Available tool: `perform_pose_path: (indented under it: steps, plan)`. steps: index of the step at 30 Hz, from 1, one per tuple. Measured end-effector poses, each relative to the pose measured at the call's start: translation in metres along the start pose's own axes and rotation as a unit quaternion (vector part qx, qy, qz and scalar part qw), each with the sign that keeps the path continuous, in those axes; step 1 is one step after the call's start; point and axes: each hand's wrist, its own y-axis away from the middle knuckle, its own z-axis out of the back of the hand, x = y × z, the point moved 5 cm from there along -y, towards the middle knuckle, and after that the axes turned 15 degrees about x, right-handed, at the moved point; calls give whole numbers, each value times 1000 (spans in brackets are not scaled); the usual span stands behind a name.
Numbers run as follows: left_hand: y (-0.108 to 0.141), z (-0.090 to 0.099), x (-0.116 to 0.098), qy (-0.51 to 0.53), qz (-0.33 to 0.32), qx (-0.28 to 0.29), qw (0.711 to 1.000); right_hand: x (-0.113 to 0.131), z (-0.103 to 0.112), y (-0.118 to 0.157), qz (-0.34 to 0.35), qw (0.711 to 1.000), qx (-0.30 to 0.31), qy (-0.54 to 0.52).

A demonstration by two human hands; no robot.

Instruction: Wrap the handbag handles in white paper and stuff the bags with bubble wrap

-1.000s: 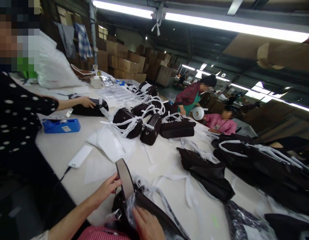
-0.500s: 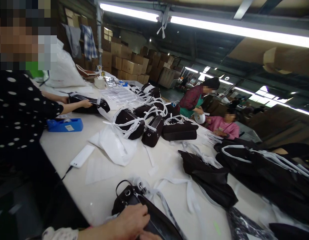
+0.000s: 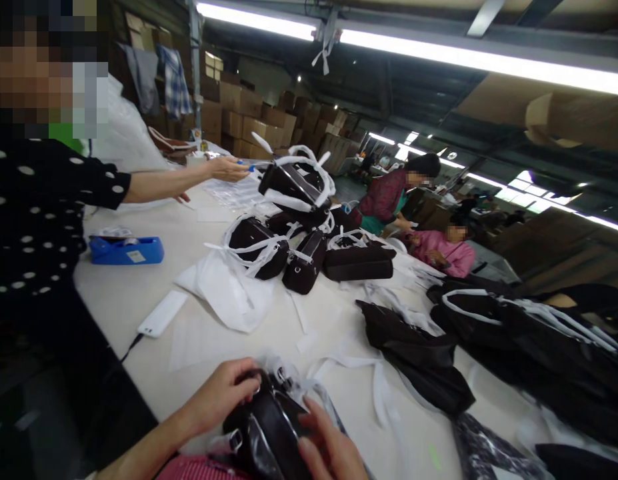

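A black handbag [image 3: 271, 433] with metal rings and white-wrapped straps lies at the near edge of the table. My left hand [image 3: 227, 390] is closed on its far end by the small loop, thumb and fingers pinched together there. On the bag's right side, my right hand [image 3: 331, 443] has its fingers apart and touching the black surface, without gripping it. A wrapped strap [image 3: 316, 393] with a buckle runs along the bag's right side. The lower part of the bag is cut off by the frame edge.
Several black bags [image 3: 309, 260] with wrapped handles stand mid-table. A blue tape dispenser [image 3: 127, 249], a white power strip [image 3: 163, 313] and white paper [image 3: 229, 293] lie left. Flat black bags [image 3: 419, 353] lie right. A co-worker's hand [image 3: 229, 169] reaches in at left.
My left hand has moved to the bag's far end, and my right hand has come up onto its side. The co-worker's bag has gone from their hands; another wrapped bag now sits on the pile.
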Motion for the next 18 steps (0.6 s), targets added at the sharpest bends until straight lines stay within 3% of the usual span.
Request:
perform_pose_path:
  steps: [3, 6, 8, 10, 12, 15, 16, 18]
  plan:
    - [24, -27, -53, -151, -141, 114, 972, 17, -1, -20, -21, 984, 22, -176]
    - [32, -38, -60, -133, -187, 187, 955, 30, -15, -36, -22, 961, 85, -263]
    - [27, -31, -44, -52, -164, 173, 970, 33, -29, -39, 8, 959, 141, -244]
    - [18, -24, -18, 53, -97, 152, 982, 30, -43, -34, 36, 963, 188, -189]
    - [10, -17, 7, 101, -20, 97, 990, 23, -49, -26, 38, 978, 177, -106]
    - [-1, -6, 26, -62, 30, -26, 997, 29, -41, -17, 34, 991, 122, 38]
    - [-5, -6, 26, -149, 30, -40, 988, 36, -37, -15, 40, 988, 126, 74]
    - [-16, -13, 28, -283, 28, -17, 958, 56, -24, -17, 57, 979, 149, 124]
